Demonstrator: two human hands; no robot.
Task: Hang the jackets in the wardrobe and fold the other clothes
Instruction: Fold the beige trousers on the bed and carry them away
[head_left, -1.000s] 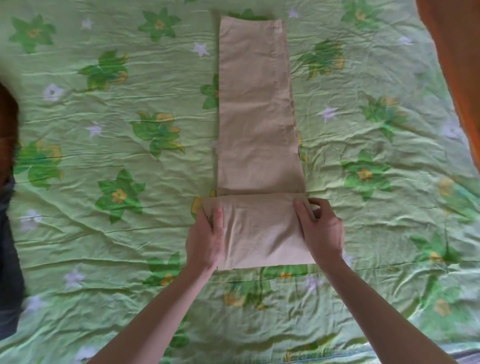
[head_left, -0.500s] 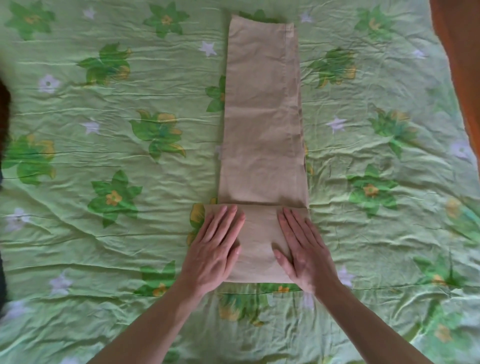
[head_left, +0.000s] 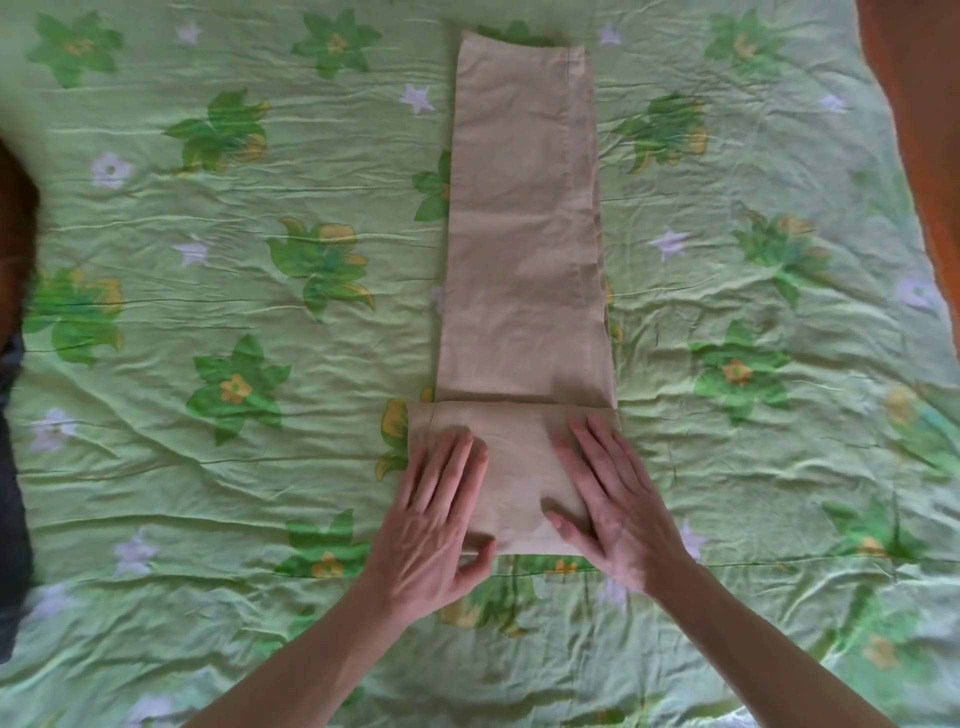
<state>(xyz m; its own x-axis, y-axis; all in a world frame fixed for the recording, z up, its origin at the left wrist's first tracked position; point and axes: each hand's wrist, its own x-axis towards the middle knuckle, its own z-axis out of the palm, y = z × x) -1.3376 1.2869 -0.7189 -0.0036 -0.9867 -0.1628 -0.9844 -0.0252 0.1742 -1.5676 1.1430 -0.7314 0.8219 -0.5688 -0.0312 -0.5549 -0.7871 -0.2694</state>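
Both hands had gone from pinching the folded end to lying on it: left hand (head_left: 434, 512) and right hand (head_left: 615, 499) pressed, fingers straight, on the beige trousers (head_left: 524, 218) near the bedspread's (head_left: 208, 467) front edge, so the first fold looked set.

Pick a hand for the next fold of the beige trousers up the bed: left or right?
Neither clearly; slight edge to the right hand. Both lie flat on the folded end of the beige trousers, but the right sits fully on cloth, while the left hand overhangs the left edge onto the green sheet. Likely both are needed.
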